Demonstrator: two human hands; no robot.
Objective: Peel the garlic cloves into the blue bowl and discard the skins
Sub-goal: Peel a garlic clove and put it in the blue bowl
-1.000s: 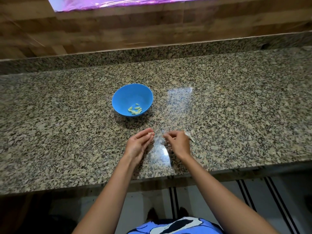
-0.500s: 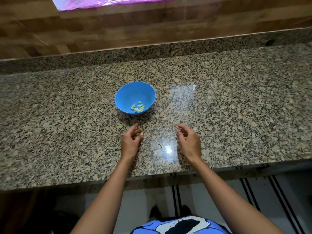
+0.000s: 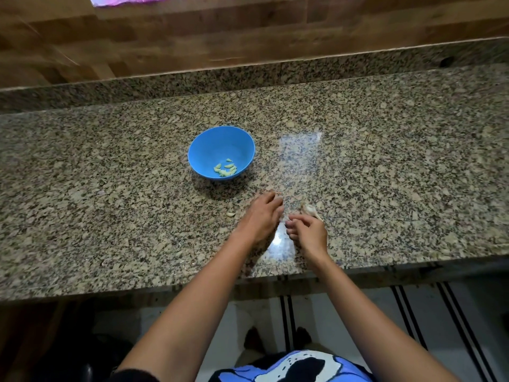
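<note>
While peeled cloves (image 3: 225, 170) sit in the blue bowl (image 3: 209, 146) beyond the left hand (image 3: 261, 217), 1 clove (image 3: 230, 213) waits beside it; the right hand (image 3: 309, 234) curls by a garlic scrap (image 3: 309, 209), both grips unclear.

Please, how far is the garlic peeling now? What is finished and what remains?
Done: several peeled cloves lie in the blue bowl. In hand: the right hand, fingers curled, is at a pale garlic piece; its grip is unclear. Left: one loose clove lies on the granite counter beside the left hand, outside the bowl. Discarding skins is not visible.
</note>
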